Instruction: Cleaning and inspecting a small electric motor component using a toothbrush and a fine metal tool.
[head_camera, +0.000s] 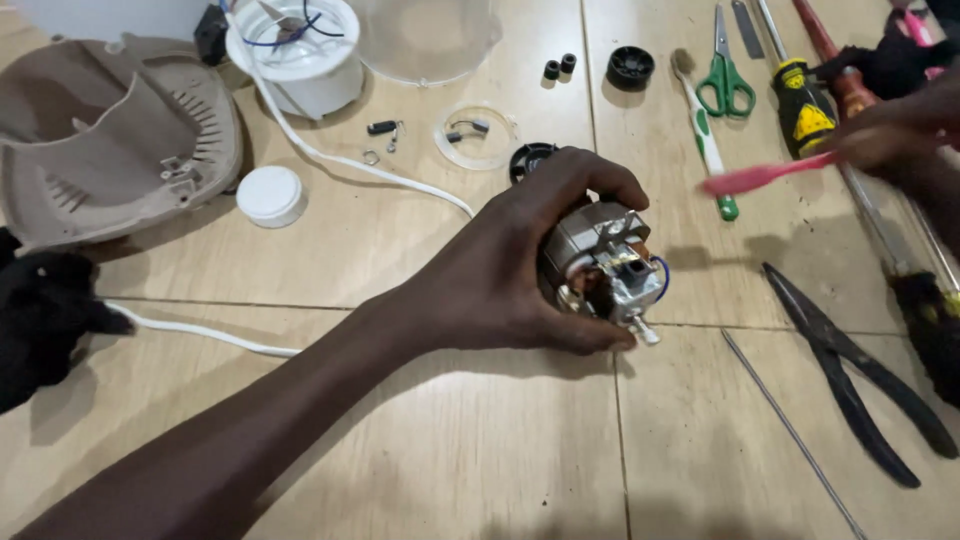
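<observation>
Nearest: left hand (500, 275), arm coming in from lower left, fingers wrapped round a small electric motor (600, 270). Thumb under, fingers over the top, so the winding and terminal end faces right and stays exposed; looks held that way to give access to that end. Motor sits just above the tiled surface (450, 450), approx centre frame.

Right of it: black pliers (850, 370) lying flat, jaws pointing toward the motor, and a thin metal rod (790, 430) beside them. Both within easy reach but untouched.

Right hand (900, 130), upper right and blurred, is closed round a pink toothbrush (760, 178), brush end aimed left toward the motor but well apart from it. Exact finger grip can't be made out.

Further back: green scissors (725, 85), a green-and-white toothbrush (705, 140), a yellow-handled screwdriver (805, 105), small black parts, a clear ring.

Far left: beige housing shell (110, 140) laid open, white round cap (270, 195), white base unit (300, 50) with its white cord (330, 155) trailing across the surface. Parts spread out w/ space between, likely so each stays findable.
</observation>
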